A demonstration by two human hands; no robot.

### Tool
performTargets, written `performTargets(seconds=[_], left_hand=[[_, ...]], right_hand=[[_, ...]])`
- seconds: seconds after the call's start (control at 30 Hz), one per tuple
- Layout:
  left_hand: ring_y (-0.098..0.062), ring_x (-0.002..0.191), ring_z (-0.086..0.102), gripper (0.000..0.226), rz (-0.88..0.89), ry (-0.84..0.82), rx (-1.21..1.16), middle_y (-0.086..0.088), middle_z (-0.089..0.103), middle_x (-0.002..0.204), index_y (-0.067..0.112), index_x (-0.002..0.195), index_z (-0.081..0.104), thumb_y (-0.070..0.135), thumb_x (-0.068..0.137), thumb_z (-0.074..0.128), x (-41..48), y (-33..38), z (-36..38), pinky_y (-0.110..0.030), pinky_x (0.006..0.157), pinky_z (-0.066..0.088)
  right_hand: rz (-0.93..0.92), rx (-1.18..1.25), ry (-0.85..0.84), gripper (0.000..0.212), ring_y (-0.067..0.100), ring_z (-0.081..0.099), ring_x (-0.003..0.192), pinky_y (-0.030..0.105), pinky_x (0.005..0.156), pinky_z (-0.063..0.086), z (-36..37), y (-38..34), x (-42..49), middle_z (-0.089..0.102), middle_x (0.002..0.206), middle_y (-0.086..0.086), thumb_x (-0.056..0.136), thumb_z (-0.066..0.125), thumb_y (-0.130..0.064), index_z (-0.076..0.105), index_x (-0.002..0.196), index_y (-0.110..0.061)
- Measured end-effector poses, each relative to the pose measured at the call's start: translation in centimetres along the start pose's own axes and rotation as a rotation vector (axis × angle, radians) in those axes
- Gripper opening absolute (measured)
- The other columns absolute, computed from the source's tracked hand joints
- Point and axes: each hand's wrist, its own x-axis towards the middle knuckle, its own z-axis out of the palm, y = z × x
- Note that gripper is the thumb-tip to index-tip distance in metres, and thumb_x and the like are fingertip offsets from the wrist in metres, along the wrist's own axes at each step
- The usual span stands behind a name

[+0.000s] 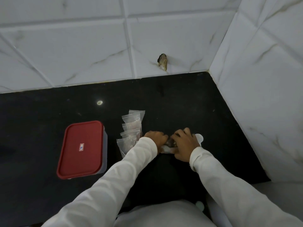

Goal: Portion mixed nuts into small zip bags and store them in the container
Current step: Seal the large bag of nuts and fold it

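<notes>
On the black counter (180,99), my left hand (156,138) and my right hand (184,143) meet over a small clear zip bag (168,149) with brown nuts in it. Both hands have curled fingers pinching that bag, which is mostly hidden under them. Just left of my left hand lies a row of several filled small zip bags (131,130), overlapping one another. Farther left stands the storage container (82,149), a box with its red lid on.
A white round object (199,138) peeks out behind my right hand. White marble-pattern tiled walls rise behind and to the right, forming a corner. A chipped hole (162,61) marks the back wall. The counter's right part ends at the side wall.
</notes>
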Motion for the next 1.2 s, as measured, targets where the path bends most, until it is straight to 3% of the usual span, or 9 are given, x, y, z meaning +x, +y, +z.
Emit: performTargets(seconds=[0.1, 0.2, 0.33, 0.4, 0.5, 0.6, 0.77, 1.0, 1.2], left_hand=[[-0.029, 0.122, 0.053, 0.043, 0.028, -0.018, 0.069, -0.008, 0.054, 0.132, 0.017, 0.132, 0.049, 0.030, 0.092, 0.058, -0.1, 0.5, -0.7, -0.041, 0.098, 0.040], [-0.026, 0.126, 0.049, 0.048, 0.053, 0.083, 0.106, -0.004, 0.055, 0.132, 0.023, 0.131, 0.053, 0.026, 0.085, 0.066, -0.7, 0.0, -1.5, -0.041, 0.106, 0.035], [-0.035, 0.136, 0.037, 0.046, -0.059, 0.879, -0.141, -0.012, 0.050, 0.138, 0.021, 0.115, 0.068, 0.019, 0.070, 0.076, -2.7, 0.5, 0.7, -0.051, 0.110, 0.036], [-0.030, 0.134, 0.034, 0.046, -0.304, 1.049, -0.491, -0.009, 0.041, 0.143, 0.023, 0.122, 0.063, 0.019, 0.078, 0.072, -4.0, 2.3, 2.5, -0.045, 0.107, 0.040], [-0.015, 0.127, 0.043, 0.053, -0.582, 0.741, -1.127, 0.001, 0.038, 0.144, 0.031, 0.140, 0.046, 0.025, 0.090, 0.065, -3.7, 3.9, 4.2, -0.036, 0.105, 0.044], [-0.010, 0.117, 0.057, 0.048, -0.614, 0.462, -1.597, 0.003, 0.060, 0.132, 0.027, 0.140, 0.049, 0.022, 0.094, 0.062, -2.7, 4.0, 4.7, -0.027, 0.104, 0.043], [-0.004, 0.102, 0.064, 0.035, -0.676, 0.471, -1.631, 0.010, 0.071, 0.108, 0.025, 0.123, 0.066, 0.017, 0.089, 0.070, -2.0, 4.7, 5.5, -0.029, 0.105, 0.046], [0.005, 0.083, 0.060, 0.030, -0.697, 0.508, -1.579, 0.017, 0.069, 0.092, 0.027, 0.115, 0.071, 0.021, 0.085, 0.074, -1.5, 5.4, 4.9, -0.013, 0.088, 0.046], [0.005, 0.085, 0.062, 0.028, -0.665, 0.512, -1.619, 0.015, 0.070, 0.095, 0.025, 0.114, 0.071, 0.018, 0.087, 0.072, -2.1, 4.9, 5.3, -0.014, 0.091, 0.046]], right_hand=[[-0.027, -0.019, -0.012, 0.036, 0.019, 0.052, 0.108, 0.038, 0.090, 0.044, -0.4, 0.2, 0.0, 0.060, 0.109, -0.007, 0.077, 0.060, -0.042, 0.055, 0.109, -0.027], [0.044, 0.278, -0.020, 0.034, 0.018, 0.064, 0.087, 0.035, 0.075, 0.053, -0.7, 0.1, -0.8, 0.063, 0.097, -0.004, 0.079, 0.062, -0.048, 0.052, 0.103, -0.026], [0.245, 0.685, 0.021, 0.032, 0.014, 0.064, 0.081, 0.036, 0.077, 0.054, -1.2, 0.3, -1.8, 0.066, 0.087, -0.005, 0.081, 0.061, -0.049, 0.058, 0.102, -0.026], [0.401, 0.889, -0.027, 0.027, 0.013, 0.063, 0.084, 0.032, 0.079, 0.050, -0.9, -0.2, -1.9, 0.067, 0.091, -0.004, 0.085, 0.063, -0.046, 0.059, 0.103, -0.026], [0.546, 1.048, -0.006, 0.023, 0.017, 0.063, 0.092, 0.034, 0.084, 0.049, 0.3, -1.2, -1.6, 0.069, 0.101, -0.001, 0.086, 0.066, -0.040, 0.061, 0.101, -0.025], [0.560, 1.069, -0.005, 0.023, 0.008, 0.059, 0.086, 0.024, 0.078, 0.043, 1.1, -1.6, -2.0, 0.067, 0.100, -0.008, 0.085, 0.066, -0.042, 0.062, 0.104, -0.029], [0.487, 1.040, 0.106, 0.023, 0.000, 0.060, 0.084, 0.014, 0.070, 0.040, 1.3, -2.2, -2.6, 0.065, 0.087, -0.016, 0.085, 0.068, -0.041, 0.067, 0.106, -0.031], [0.517, 0.945, 0.057, 0.028, 0.005, 0.060, 0.083, 0.019, 0.073, 0.042, 0.9, -1.3, -2.3, 0.066, 0.086, -0.013, 0.090, 0.062, -0.042, 0.069, 0.112, -0.025], [0.458, 0.916, 0.038, 0.048, 0.005, 0.058, 0.093, 0.019, 0.083, 0.042, -0.1, -1.0, -2.2, 0.066, 0.110, -0.009, 0.085, 0.067, -0.045, 0.060, 0.126, -0.021]])
